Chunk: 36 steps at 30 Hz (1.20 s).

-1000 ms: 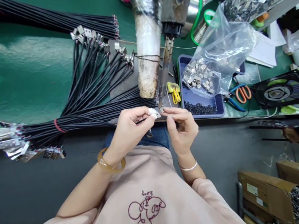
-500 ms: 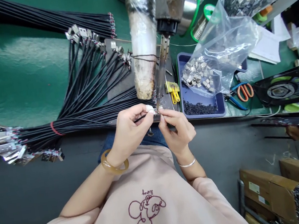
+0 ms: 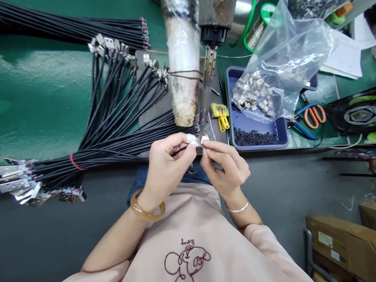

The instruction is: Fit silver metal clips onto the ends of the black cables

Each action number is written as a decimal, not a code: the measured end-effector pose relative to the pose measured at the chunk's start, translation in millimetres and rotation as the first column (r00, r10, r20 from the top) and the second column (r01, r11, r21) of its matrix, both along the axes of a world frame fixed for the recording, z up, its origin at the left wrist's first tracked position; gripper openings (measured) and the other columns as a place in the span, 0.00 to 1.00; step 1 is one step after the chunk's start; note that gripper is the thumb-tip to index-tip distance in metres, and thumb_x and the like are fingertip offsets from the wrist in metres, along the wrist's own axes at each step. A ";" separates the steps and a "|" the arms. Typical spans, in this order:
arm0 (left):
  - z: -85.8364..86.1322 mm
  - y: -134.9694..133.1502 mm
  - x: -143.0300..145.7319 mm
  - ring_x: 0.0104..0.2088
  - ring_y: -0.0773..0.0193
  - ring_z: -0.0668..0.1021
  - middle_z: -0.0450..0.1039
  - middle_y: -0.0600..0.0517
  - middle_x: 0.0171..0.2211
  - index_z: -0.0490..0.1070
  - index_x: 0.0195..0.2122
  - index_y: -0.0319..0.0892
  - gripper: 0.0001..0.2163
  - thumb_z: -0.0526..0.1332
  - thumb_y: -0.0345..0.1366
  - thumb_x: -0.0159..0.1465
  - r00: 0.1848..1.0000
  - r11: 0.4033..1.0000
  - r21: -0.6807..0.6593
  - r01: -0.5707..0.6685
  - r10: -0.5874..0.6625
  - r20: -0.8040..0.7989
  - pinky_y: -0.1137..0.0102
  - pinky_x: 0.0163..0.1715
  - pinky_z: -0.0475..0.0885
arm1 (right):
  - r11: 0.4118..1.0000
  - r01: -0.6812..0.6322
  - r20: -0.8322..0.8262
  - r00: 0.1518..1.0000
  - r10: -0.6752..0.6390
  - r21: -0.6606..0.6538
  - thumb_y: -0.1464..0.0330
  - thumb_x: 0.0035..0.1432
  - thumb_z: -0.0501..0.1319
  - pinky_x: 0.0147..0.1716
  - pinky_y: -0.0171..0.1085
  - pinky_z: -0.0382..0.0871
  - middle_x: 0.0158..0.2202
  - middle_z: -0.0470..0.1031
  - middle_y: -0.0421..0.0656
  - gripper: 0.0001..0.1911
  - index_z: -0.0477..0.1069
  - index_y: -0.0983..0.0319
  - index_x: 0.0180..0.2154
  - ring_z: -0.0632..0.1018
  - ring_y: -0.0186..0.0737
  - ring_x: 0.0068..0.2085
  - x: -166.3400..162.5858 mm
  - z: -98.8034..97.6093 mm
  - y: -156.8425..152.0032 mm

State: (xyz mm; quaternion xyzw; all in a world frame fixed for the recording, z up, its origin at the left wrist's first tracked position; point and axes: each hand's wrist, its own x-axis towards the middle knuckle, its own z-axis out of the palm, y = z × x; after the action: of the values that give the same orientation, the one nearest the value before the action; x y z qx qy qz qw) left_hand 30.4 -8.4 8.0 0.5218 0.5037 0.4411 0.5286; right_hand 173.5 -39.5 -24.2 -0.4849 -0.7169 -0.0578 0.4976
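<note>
My left hand (image 3: 172, 164), with white covers on its thumb and index fingertips, pinches a black cable (image 3: 178, 151) close to its end. Against it, my right hand (image 3: 225, 163) is closed in a pinch at a small metal connector (image 3: 204, 138), mostly hidden by the fingertips. Both sets of fingertips meet at the table's front edge. The soldering iron (image 3: 207, 73) points down from above, its tip right at the fingers; whether it touches the work is hard to tell. Behind my left hand lies a bundle of black cables (image 3: 116, 152) tied with a red band.
More cables with metal plugs (image 3: 109, 42) fan out behind. A wrapped white tube (image 3: 182, 58) hangs beside the iron. Rightward are a yellow clip (image 3: 223, 121), a blue tray (image 3: 286, 137), a plastic bag of connectors (image 3: 305, 56), cutters (image 3: 314, 116), a solder spool (image 3: 255, 32) and a fan (image 3: 360, 110).
The whole view has shifted slightly, so everything sits a little farther right. Both hands stay together at the iron's tip, and the shiny piece by my right fingertips shows more.
</note>
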 end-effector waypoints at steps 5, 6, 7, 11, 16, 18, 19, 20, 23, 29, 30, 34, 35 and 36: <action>-1.9 -1.2 -0.5 0.24 0.70 0.69 0.68 0.54 0.22 0.73 0.26 0.39 0.06 0.62 0.34 0.58 1.000 1.000 -0.020 0.011 -0.011 0.006 0.77 0.24 0.67 | 0.999 -0.037 -0.010 0.999 0.037 -0.006 0.78 0.57 0.68 0.41 0.34 0.83 0.42 0.86 0.40 0.15 0.74 0.54 0.42 0.87 0.37 0.40 2.1 -2.6 -1.8; -2.0 -1.5 -0.6 0.24 0.70 0.69 0.68 0.54 0.22 0.73 0.26 0.39 0.06 0.62 0.34 0.58 1.000 1.000 -0.023 0.012 -0.012 0.006 0.76 0.24 0.67 | 0.999 -0.038 -0.014 0.999 0.038 -0.010 0.78 0.58 0.68 0.41 0.34 0.83 0.43 0.86 0.39 0.15 0.74 0.53 0.43 0.87 0.37 0.41 2.4 -2.8 -2.2; -2.0 -1.9 -0.7 0.24 0.70 0.69 0.69 0.54 0.22 0.73 0.26 0.39 0.06 0.62 0.34 0.58 1.000 1.000 -0.026 0.014 -0.014 0.008 0.76 0.24 0.67 | 0.999 -0.038 -0.013 0.999 0.038 -0.013 0.77 0.58 0.68 0.41 0.34 0.83 0.43 0.86 0.39 0.15 0.74 0.53 0.43 0.87 0.37 0.41 2.7 -2.7 -2.6; -2.1 -4.6 -1.7 0.26 0.68 0.72 0.72 0.53 0.25 0.74 0.27 0.39 0.06 0.63 0.35 0.59 0.999 0.999 -0.021 0.026 -0.025 0.028 0.76 0.27 0.71 | 0.999 -0.025 0.006 1.000 0.025 -0.028 0.75 0.59 0.68 0.37 0.37 0.84 0.41 0.86 0.39 0.13 0.75 0.53 0.44 0.87 0.39 0.38 5.4 3.4 -7.2; -1.1 -7.8 -3.9 0.24 0.71 0.69 0.70 0.54 0.24 0.72 0.25 0.40 0.06 0.63 0.33 0.59 0.999 0.998 0.064 0.023 -0.021 -0.035 0.77 0.21 0.64 | 0.996 -0.008 -0.337 0.941 -0.023 -0.089 0.68 0.67 0.61 0.17 0.34 0.73 0.24 0.76 0.33 0.09 0.74 0.52 0.48 0.77 0.33 0.19 10.9 23.7 -17.9; -0.7 -8.3 -4.6 0.23 0.71 0.68 0.70 0.55 0.23 0.70 0.24 0.40 0.07 0.62 0.31 0.60 0.999 0.993 0.115 0.025 -0.020 -0.051 0.77 0.20 0.61 | 0.986 -0.020 -0.439 0.897 -0.055 -0.166 0.68 0.69 0.59 0.15 0.34 0.71 0.25 0.77 0.33 0.12 0.72 0.52 0.52 0.76 0.31 0.18 12.7 30.6 -20.1; -0.6 -8.3 -4.9 0.23 0.71 0.68 0.69 0.55 0.23 0.70 0.24 0.40 0.07 0.62 0.31 0.60 0.998 0.990 0.136 0.026 -0.018 -0.054 0.77 0.20 0.61 | 0.977 -0.023 -0.439 0.896 -0.074 -0.211 0.69 0.69 0.60 0.17 0.33 0.73 0.28 0.79 0.34 0.12 0.72 0.53 0.52 0.77 0.32 0.19 13.4 32.9 -20.3; -0.6 -8.3 -5.1 0.23 0.71 0.68 0.69 0.55 0.23 0.70 0.24 0.40 0.07 0.62 0.30 0.60 0.998 0.988 0.150 0.027 -0.018 -0.059 0.77 0.20 0.60 | 0.967 -0.025 -0.411 0.908 -0.084 -0.253 0.70 0.68 0.61 0.20 0.33 0.76 0.32 0.82 0.35 0.11 0.72 0.53 0.50 0.80 0.32 0.22 13.9 34.1 -19.7; -0.5 -8.1 -5.5 0.23 0.71 0.68 0.69 0.55 0.22 0.73 0.25 0.40 0.07 0.62 0.30 0.60 0.997 0.986 0.163 0.032 -0.021 -0.071 0.77 0.20 0.62 | 0.934 -0.062 -0.296 0.954 -0.048 -0.352 0.71 0.65 0.64 0.32 0.35 0.83 0.41 0.84 0.39 0.05 0.74 0.56 0.42 0.86 0.36 0.34 13.8 32.4 -14.5; -1.7 -6.0 -2.4 0.27 0.69 0.76 0.78 0.52 0.28 0.78 0.28 0.39 0.05 0.63 0.31 0.59 0.999 0.997 0.075 0.007 -0.004 -0.032 0.79 0.24 0.70 | 0.896 -0.177 -0.290 0.955 0.057 -0.407 0.73 0.63 0.63 0.39 0.35 0.83 0.44 0.84 0.42 0.04 0.73 0.58 0.35 0.86 0.37 0.42 7.8 21.6 -3.3; -2.1 -5.3 -1.6 0.27 0.69 0.77 0.78 0.52 0.28 0.78 0.28 0.39 0.05 0.64 0.31 0.59 1.000 0.999 0.050 -0.005 0.005 -0.009 0.78 0.25 0.72 | 0.907 -0.170 -0.282 0.958 0.059 -0.386 0.74 0.63 0.64 0.40 0.36 0.83 0.44 0.84 0.42 0.05 0.73 0.58 0.35 0.86 0.37 0.43 7.1 20.4 -2.5; -3.4 -2.8 0.3 0.27 0.68 0.77 0.79 0.51 0.27 0.78 0.28 0.37 0.05 0.64 0.33 0.58 1.000 0.999 0.037 -0.021 0.021 0.012 0.77 0.27 0.75 | 0.921 -0.170 -0.269 0.960 0.075 -0.349 0.75 0.62 0.63 0.43 0.38 0.83 0.44 0.84 0.42 0.06 0.73 0.58 0.35 0.85 0.38 0.44 6.8 18.7 -1.1; -3.8 -2.4 0.3 0.26 0.69 0.77 0.78 0.52 0.26 0.77 0.28 0.37 0.06 0.63 0.32 0.58 1.000 0.998 0.051 -0.025 0.025 0.000 0.78 0.26 0.74 | 0.917 -0.181 -0.281 0.956 0.080 -0.355 0.75 0.62 0.63 0.43 0.39 0.83 0.45 0.84 0.42 0.06 0.72 0.58 0.35 0.86 0.38 0.44 7.0 18.6 -0.9; -4.2 -2.1 0.2 0.25 0.69 0.76 0.77 0.52 0.25 0.77 0.28 0.37 0.06 0.63 0.32 0.59 0.999 0.997 0.065 -0.030 0.031 -0.010 0.78 0.24 0.72 | 0.912 -0.192 -0.294 0.952 0.083 -0.363 0.75 0.62 0.63 0.43 0.39 0.83 0.45 0.84 0.42 0.05 0.72 0.58 0.35 0.86 0.38 0.43 7.2 18.5 -0.8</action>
State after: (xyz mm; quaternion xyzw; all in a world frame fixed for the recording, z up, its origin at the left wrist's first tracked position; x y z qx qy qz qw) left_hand 30.6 -10.4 3.8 0.5334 0.4998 0.4624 0.5019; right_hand 180.8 -40.3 -5.6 -0.5248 -0.6714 0.1878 0.4884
